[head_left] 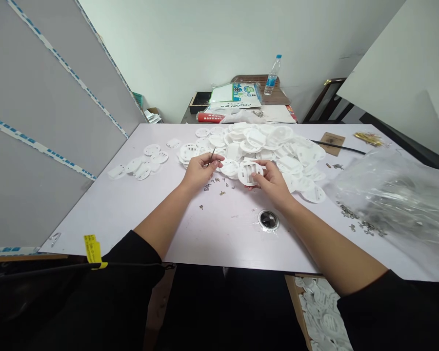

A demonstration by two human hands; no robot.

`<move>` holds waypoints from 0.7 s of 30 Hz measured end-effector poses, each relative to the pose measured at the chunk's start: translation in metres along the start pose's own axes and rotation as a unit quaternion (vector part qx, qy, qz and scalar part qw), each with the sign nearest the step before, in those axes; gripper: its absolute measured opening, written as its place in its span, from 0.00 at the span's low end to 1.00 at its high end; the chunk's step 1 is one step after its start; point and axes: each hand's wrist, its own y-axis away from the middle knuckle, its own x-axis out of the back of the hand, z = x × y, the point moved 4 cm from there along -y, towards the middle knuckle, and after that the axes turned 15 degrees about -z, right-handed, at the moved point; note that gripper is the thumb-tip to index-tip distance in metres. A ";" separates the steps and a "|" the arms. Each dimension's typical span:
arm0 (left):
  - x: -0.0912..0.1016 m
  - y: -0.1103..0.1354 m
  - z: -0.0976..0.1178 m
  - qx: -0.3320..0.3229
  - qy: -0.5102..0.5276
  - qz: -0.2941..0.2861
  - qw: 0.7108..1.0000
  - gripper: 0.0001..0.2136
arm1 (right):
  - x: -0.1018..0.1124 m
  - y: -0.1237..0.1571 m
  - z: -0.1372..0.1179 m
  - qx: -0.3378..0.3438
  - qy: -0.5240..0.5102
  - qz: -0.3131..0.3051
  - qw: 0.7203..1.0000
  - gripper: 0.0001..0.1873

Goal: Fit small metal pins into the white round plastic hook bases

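My right hand (269, 180) grips a white round plastic part (247, 173) with rectangular slots, its thumb pressed on the face. To its left, my left hand (201, 169) is closed on a thin dark pointed tool (212, 154) that sticks up from the fingers. Something tiny seems to sit at the left fingertips, too small to make out. Just below the hands, small metal pieces (222, 193) lie scattered on the white table (205, 239). Behind both hands spreads a heap of similar white plastic parts (256, 139).
A smaller group of white parts (142, 165) lies at left. On the right are a clear plastic bag (398, 195), more metal pieces (368, 226) and a brown card (332, 143). A round dark insert (268, 220) sits near the front. Beyond stands a water bottle (272, 78).
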 end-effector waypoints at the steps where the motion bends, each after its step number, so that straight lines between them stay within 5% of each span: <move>1: -0.001 0.000 0.000 0.003 -0.006 -0.001 1.000 0.11 | 0.000 0.000 0.000 -0.002 0.000 0.000 1.000 0.23; 21: -0.025 0.006 -0.007 -0.029 -0.137 -0.037 0.989 0.13 | -0.011 0.000 0.002 0.001 -0.048 -0.062 0.997 0.25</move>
